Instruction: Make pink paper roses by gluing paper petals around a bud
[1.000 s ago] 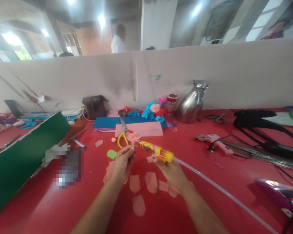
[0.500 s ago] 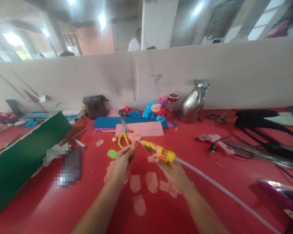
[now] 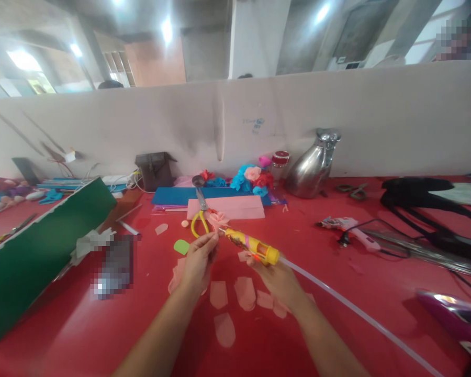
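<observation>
In my right hand point(image 3: 272, 272) is a yellow hot glue gun point(image 3: 251, 245), a long clear glue stick point(image 3: 349, 303) trailing from its back end toward the lower right. Its nozzle points left, at the base of a pink paper flower point(image 3: 219, 220). My left hand point(image 3: 201, 256) pinches the flower from below; the exact grip point is small and partly hidden by the fingers. Behind the flower lie yellow-handled scissors point(image 3: 199, 222). Cut pink paper petals point(image 3: 224, 330) are scattered on the red table around and beneath my hands. A green rounded piece point(image 3: 181, 247) sits left of my left hand.
Folded pink paper point(image 3: 243, 208), blue paper point(image 3: 172, 196) and finished paper flowers point(image 3: 241, 179) lie at the back. A steel jug point(image 3: 312, 166) stands beside a red-lidded jar point(image 3: 279, 163). A second glue gun point(image 3: 351, 230) lies right; a green board point(image 3: 43, 262) leans left.
The glue gun has shifted slightly left, its nozzle now closer to the flower's base. My left hand keeps its pinch. The whole view has moved a little.
</observation>
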Tool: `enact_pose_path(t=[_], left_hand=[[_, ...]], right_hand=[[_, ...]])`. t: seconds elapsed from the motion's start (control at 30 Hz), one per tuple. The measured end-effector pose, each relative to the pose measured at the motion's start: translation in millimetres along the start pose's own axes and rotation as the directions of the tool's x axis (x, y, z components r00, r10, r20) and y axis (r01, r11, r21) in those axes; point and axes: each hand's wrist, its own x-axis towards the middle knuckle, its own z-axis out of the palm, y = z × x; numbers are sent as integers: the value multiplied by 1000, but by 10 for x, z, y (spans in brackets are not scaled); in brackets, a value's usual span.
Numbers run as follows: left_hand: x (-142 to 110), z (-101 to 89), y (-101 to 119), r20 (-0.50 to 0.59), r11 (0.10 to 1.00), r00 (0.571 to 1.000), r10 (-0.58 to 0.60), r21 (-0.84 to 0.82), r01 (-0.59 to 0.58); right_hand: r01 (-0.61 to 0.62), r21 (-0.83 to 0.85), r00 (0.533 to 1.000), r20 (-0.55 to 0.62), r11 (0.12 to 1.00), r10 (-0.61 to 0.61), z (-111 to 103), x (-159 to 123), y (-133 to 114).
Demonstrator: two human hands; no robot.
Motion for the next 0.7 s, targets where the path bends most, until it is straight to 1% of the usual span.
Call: enact_pose_path(t=[0.13,0.3,0.43,0.6,0.7], left_hand=[[4,-1,-1,5,1000,1000,-8,8,8],[10,-6,-7,-9,1000,1000,4,12,-4],[0,3,-2,3,1000,1000,7,13,-7],[1,8,-5,-4,1000,1000,4,12,-4],[10,-5,-12,2,1000,1000,11,16,-11]], right_hand=[[13,-21,999,-38,1000,-14,-12,6,-17],[10,6,1000,-16,1000,-9,-9,6,-42],[29,49,1000,8,998,-29,2,3,-45],[42,42,998,-39,998,-40,-9,6,-81],[63,54,997,-36,997,-61,-17,5,-113]])
